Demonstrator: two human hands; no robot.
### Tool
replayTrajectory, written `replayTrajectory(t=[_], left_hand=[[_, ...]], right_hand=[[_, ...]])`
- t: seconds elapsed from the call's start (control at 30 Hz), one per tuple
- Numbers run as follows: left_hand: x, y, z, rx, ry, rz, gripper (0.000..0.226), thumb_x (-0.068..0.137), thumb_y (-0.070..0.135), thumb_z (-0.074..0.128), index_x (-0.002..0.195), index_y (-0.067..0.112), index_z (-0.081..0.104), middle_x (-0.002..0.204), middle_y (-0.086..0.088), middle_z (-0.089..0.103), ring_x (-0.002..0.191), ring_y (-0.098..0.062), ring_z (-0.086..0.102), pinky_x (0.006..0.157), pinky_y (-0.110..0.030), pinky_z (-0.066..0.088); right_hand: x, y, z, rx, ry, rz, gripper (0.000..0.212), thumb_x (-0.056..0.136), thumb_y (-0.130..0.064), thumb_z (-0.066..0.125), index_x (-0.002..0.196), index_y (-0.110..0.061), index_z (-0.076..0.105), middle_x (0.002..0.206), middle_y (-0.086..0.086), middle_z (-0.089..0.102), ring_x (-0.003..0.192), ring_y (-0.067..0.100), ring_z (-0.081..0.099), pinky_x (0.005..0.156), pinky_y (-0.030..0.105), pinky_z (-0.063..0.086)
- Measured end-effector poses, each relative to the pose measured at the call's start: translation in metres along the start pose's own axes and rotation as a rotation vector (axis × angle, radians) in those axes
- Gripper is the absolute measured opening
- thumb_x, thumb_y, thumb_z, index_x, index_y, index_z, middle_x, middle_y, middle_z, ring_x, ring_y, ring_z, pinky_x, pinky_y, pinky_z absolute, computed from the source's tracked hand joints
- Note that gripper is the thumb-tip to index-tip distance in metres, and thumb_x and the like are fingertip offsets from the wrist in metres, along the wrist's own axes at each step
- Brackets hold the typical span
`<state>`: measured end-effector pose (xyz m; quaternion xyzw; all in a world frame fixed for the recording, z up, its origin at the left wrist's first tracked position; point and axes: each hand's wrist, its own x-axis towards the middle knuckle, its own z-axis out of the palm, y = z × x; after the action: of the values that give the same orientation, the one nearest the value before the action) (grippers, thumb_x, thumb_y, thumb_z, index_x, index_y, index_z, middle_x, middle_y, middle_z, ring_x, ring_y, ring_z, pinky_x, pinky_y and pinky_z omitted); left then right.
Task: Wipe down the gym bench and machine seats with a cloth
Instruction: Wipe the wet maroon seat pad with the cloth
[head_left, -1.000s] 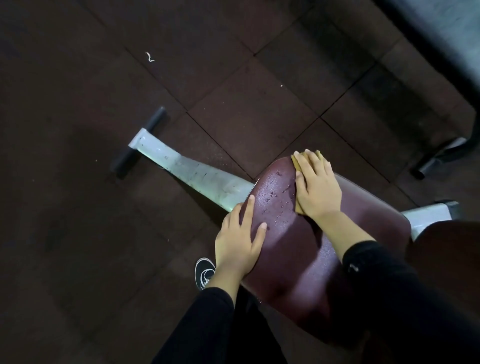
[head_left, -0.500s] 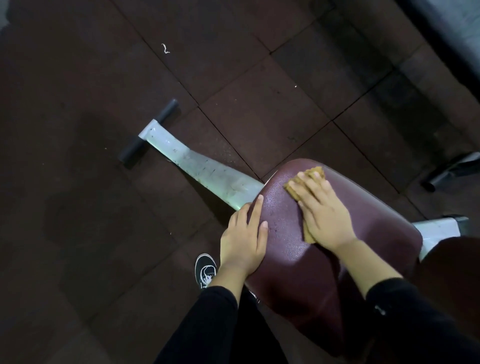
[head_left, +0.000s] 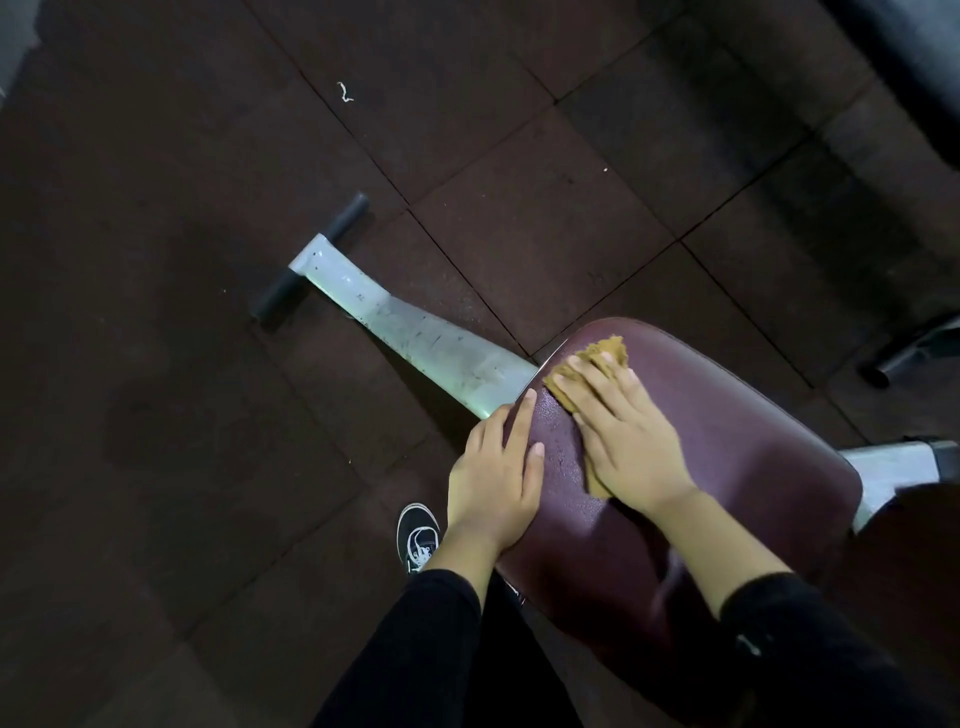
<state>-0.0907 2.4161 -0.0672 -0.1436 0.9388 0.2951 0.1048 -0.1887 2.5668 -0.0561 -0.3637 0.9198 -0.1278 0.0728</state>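
Cloth (head_left: 602, 358) under right hand (head_left: 631, 441), on seat (head_left: 753, 431)

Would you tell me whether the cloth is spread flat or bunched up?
Mostly flat: the cloth lies pressed under the right hand, slightly rumpled past the fingertips.

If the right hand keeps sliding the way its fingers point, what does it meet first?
Probably the maroon seat pad's rounded far-left rim just past the cloth under the right hand; beyond it, the pale metal frame beam below. Depth is unclear.

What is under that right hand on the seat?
A tan cloth lies under the right hand, pressed flat on the maroon seat. Its edges show beyond the fingers and wrist; the middle is covered.
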Motion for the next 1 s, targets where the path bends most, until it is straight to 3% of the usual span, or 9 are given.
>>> replayTrajectory(t=[0.17, 0.3, 0.5, 0.63, 0.73, 0.87, 1.0], left_hand=[[0.001, 0.0, 0.003, 0.01, 0.016, 0.007, 0.057, 0.097, 0.043, 0.027, 0.152, 0.029, 0.023, 0.137, 0.001, 0.046, 0.117, -0.02, 0.048, 0.075, -0.035, 0.053], [0.001, 0.0, 0.003, 0.006, 0.02, 0.006, 0.057, 0.097, 0.042, 0.028, 0.151, 0.028, 0.026, 0.135, -0.001, 0.048, 0.115, -0.022, 0.05, 0.075, -0.035, 0.053], [0.002, -0.001, 0.004, 0.018, 0.024, 0.007, 0.056, 0.097, 0.043, 0.027, 0.151, 0.028, 0.026, 0.136, 0.001, 0.048, 0.115, -0.019, 0.049, 0.072, -0.033, 0.054], [0.002, -0.002, 0.005, 0.009, 0.032, 0.013, 0.057, 0.096, 0.043, 0.026, 0.151, 0.028, 0.026, 0.136, 0.002, 0.047, 0.117, -0.02, 0.048, 0.071, -0.034, 0.054], [0.002, -0.004, 0.007, 0.004, 0.027, 0.011, 0.057, 0.096, 0.044, 0.024, 0.152, 0.029, 0.026, 0.138, 0.001, 0.047, 0.119, -0.02, 0.047, 0.075, -0.035, 0.053], [0.002, -0.005, 0.006, -0.043, 0.036, 0.024, 0.059, 0.096, 0.045, 0.021, 0.152, 0.028, 0.024, 0.143, 0.003, 0.042, 0.124, -0.019, 0.042, 0.087, -0.034, 0.049], [0.001, -0.01, 0.003, -0.451, 0.092, -0.044, 0.067, 0.095, 0.047, 0.02, 0.152, 0.012, 0.024, 0.154, -0.001, 0.028, 0.14, -0.013, 0.028, 0.11, -0.012, 0.022]], right_hand=[[0.016, 0.05, -0.014, -0.014, -0.008, 0.162, 0.046, 0.095, -0.019, 0.034, 0.141, -0.02, 0.041, 0.147, 0.006, 0.038, 0.139, 0.03, 0.029, 0.115, 0.044, 0.022], [0.06, 0.033, -0.006, -0.041, 0.038, 0.311, 0.044, 0.096, -0.024, 0.029, 0.135, -0.014, 0.047, 0.142, 0.009, 0.044, 0.136, 0.034, 0.031, 0.113, 0.046, 0.025], [0.028, -0.006, 0.001, -0.058, -0.073, -0.041, 0.05, 0.091, -0.017, 0.029, 0.138, -0.01, 0.045, 0.145, 0.009, 0.041, 0.139, 0.03, 0.029, 0.112, 0.05, 0.026], [-0.008, 0.023, -0.009, 0.0, -0.057, -0.038, 0.048, 0.093, -0.018, 0.036, 0.141, -0.02, 0.042, 0.148, 0.003, 0.038, 0.141, 0.026, 0.026, 0.115, 0.046, 0.021], [-0.006, 0.043, -0.018, -0.006, -0.058, 0.086, 0.048, 0.095, -0.024, 0.035, 0.143, -0.028, 0.037, 0.149, 0.001, 0.036, 0.142, 0.024, 0.024, 0.116, 0.042, 0.016], [0.029, 0.026, -0.013, -0.022, -0.041, 0.254, 0.048, 0.095, -0.026, 0.03, 0.142, -0.023, 0.038, 0.151, 0.006, 0.033, 0.14, 0.033, 0.024, 0.114, 0.049, 0.017], [0.039, -0.042, 0.006, -0.069, -0.151, 0.03, 0.054, 0.089, -0.026, 0.027, 0.139, -0.016, 0.044, 0.147, 0.008, 0.04, 0.138, 0.034, 0.031, 0.113, 0.051, 0.02]])
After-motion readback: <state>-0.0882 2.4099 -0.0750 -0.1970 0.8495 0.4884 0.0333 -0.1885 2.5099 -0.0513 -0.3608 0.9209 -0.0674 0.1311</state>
